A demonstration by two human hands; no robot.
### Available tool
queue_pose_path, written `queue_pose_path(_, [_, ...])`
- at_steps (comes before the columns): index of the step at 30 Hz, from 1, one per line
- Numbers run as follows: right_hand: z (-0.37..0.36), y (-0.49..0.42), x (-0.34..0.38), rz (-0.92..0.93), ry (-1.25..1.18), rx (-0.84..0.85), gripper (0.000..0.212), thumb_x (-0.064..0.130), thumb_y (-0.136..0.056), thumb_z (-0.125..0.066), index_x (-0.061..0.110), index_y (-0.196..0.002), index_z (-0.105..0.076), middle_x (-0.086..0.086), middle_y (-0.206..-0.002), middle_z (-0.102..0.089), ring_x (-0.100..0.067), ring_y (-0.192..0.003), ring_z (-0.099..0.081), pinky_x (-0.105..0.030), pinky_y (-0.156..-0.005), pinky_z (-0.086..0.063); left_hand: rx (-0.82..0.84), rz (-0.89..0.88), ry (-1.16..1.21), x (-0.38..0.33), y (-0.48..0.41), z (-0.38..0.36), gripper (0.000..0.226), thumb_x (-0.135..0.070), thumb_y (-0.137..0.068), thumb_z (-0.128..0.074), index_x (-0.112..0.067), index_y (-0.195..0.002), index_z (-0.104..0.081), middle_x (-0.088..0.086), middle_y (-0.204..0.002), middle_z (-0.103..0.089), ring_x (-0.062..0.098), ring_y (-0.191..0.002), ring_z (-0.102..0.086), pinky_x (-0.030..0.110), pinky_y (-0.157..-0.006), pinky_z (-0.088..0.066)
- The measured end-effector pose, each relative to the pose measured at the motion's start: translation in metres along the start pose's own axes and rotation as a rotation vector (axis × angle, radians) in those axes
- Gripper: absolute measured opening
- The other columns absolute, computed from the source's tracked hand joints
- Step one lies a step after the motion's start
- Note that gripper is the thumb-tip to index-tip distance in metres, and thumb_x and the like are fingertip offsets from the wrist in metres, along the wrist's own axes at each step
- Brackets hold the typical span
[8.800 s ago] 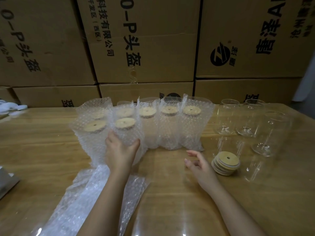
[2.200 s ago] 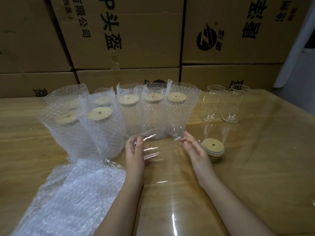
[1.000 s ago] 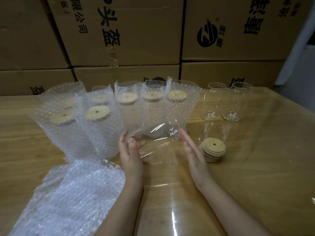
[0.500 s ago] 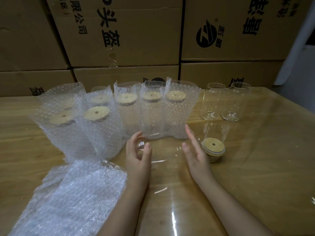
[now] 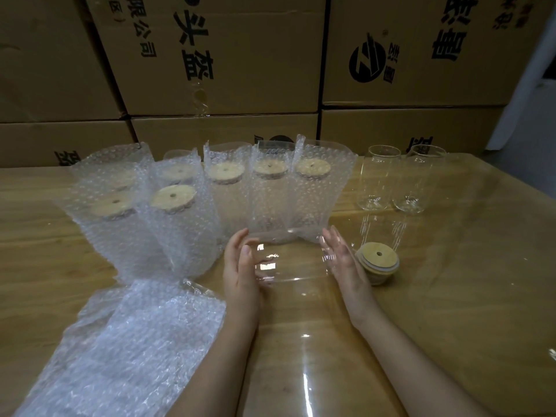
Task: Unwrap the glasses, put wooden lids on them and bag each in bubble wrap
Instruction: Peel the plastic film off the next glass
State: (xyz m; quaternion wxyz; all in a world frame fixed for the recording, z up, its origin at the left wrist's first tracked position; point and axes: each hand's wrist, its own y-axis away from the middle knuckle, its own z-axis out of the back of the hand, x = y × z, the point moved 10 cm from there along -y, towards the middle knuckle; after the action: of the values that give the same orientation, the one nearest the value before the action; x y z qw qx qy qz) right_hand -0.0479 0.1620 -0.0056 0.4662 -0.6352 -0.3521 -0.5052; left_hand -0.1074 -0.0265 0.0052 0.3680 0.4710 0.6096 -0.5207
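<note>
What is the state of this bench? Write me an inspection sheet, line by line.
Surface: wooden table, glossy, catching reflections.
Job's things: seven bagged glasses with lids on, clustered at the back left. Two bare glasses stand upright to their right. The lid stack sits beside the right hand. Flat bubble wrap lies at the front left.
Clutter: nothing seen.
Grips: left hand and right hand have palms facing and fingers fairly straight. They flank a clear item, likely a glass; contact unclear.
Cables: nothing seen.
Surroundings: stacked cartons behind the table.
</note>
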Motion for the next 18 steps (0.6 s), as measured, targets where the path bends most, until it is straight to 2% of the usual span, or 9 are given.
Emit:
queue_pose_path(3, [-0.007,-0.002,0.001,-0.011,-0.019,0.021,0.085,0.073,-0.073,-0.052,0.029,-0.141,-0.03,0.017,-0.142,-0.039,-0.006,-0.138,-0.035,-0.033,-0.119,-0.023,-0.025,0.029,0.085,0.003,-0.004,0.002,0.044,-0.063,-0.076,-0.046,-0.043,-0.114,-0.052,0.011,-0.125,-0.057,0.025,-0.086,-0.07,0.031,-0.051,-0.053])
queue_pose_path(6, [-0.012,0.004,-0.002,-0.003,0.01,0.068,0.055,0.056,-0.084,-0.047,0.038,-0.135,-0.033,0.021,-0.143,-0.039,0.004,-0.134,-0.038,-0.015,-0.11,-0.03,-0.044,0.029,0.084,0.005,-0.007,0.004,0.047,-0.066,-0.074,-0.045,-0.042,-0.114,-0.049,0.015,-0.133,-0.051,0.018,-0.084,-0.07,0.029,-0.051,-0.054])
queue_pose_path(8, [-0.008,0.007,-0.002,0.008,0.006,0.057,0.068,0.062,-0.08,-0.053,0.034,-0.138,-0.031,0.026,-0.138,-0.041,0.016,-0.127,-0.038,-0.005,-0.1,-0.032,-0.049,0.016,0.052,0.005,-0.006,0.004,0.048,-0.066,-0.075,-0.044,-0.042,-0.117,-0.048,0.013,-0.134,-0.05,0.019,-0.091,-0.069,0.035,-0.061,-0.057])
queue_pose_path(10, [-0.006,0.006,0.002,0.023,0.011,0.043,0.069,0.054,-0.082,-0.052,0.028,-0.141,-0.029,0.019,-0.141,-0.04,0.019,-0.126,-0.036,0.001,-0.093,-0.031,-0.055,0.003,-0.004,0.006,-0.005,0.004,0.048,-0.065,-0.076,-0.043,-0.042,-0.119,-0.045,0.005,-0.131,-0.053,0.018,-0.1,-0.065,0.046,-0.081,-0.054])
queue_pose_path(11, [-0.007,0.005,0.003,0.028,0.008,0.044,0.069,0.05,-0.082,-0.052,0.027,-0.142,-0.028,0.016,-0.143,-0.039,0.017,-0.127,-0.036,0.0,-0.093,-0.031,-0.064,-0.012,-0.029,0.004,-0.004,0.005,0.048,-0.064,-0.077,-0.042,-0.042,-0.12,-0.044,0.0,-0.128,-0.053,0.012,-0.099,-0.065,0.041,-0.086,-0.052])
queue_pose_path(13, [-0.011,0.006,0.007,0.049,0.019,0.062,0.074,0.054,-0.077,-0.051,0.027,-0.142,-0.026,0.015,-0.144,-0.037,0.018,-0.128,-0.035,-0.001,-0.094,-0.031,-0.09,-0.046,-0.076,0.0,-0.002,0.006,0.05,-0.063,-0.078,-0.04,-0.04,-0.123,-0.04,-0.002,-0.125,-0.051,-0.002,-0.096,-0.061,0.018,-0.086,-0.046])
queue_pose_path(14, [-0.014,0.007,0.007,0.06,0.031,0.074,0.076,0.055,-0.076,-0.051,0.028,-0.142,-0.025,0.016,-0.145,-0.036,0.016,-0.13,-0.034,-0.002,-0.096,-0.03,-0.103,-0.052,-0.099,0.0,-0.002,0.007,0.053,-0.063,-0.079,-0.039,-0.038,-0.125,-0.039,-0.001,-0.126,-0.05,-0.002,-0.102,-0.059,0.013,-0.087,-0.042])
queue_pose_path(16, [-0.015,0.008,0.009,0.076,0.054,0.078,0.08,0.06,-0.076,-0.054,0.03,-0.143,-0.024,0.016,-0.148,-0.033,0.01,-0.136,-0.028,-0.007,-0.104,-0.027,-0.117,-0.044,-0.139,0.002,-0.001,0.009,0.055,-0.064,-0.079,-0.039,-0.038,-0.127,-0.037,0.0,-0.13,-0.048,0.013,-0.118,-0.053,0.02,-0.097,-0.04])
queue_pose_path(18, [-0.009,0.008,0.012,0.114,0.13,0.03,0.075,0.062,-0.079,-0.053,0.033,-0.144,-0.026,0.015,-0.152,-0.031,0.005,-0.14,-0.025,-0.017,-0.113,-0.023,-0.099,-0.028,-0.149,0.004,-0.001,0.007,0.051,-0.065,-0.079,-0.039,-0.042,-0.125,-0.037,0.005,-0.132,-0.048,0.025,-0.121,-0.051,0.035,-0.104,-0.041])
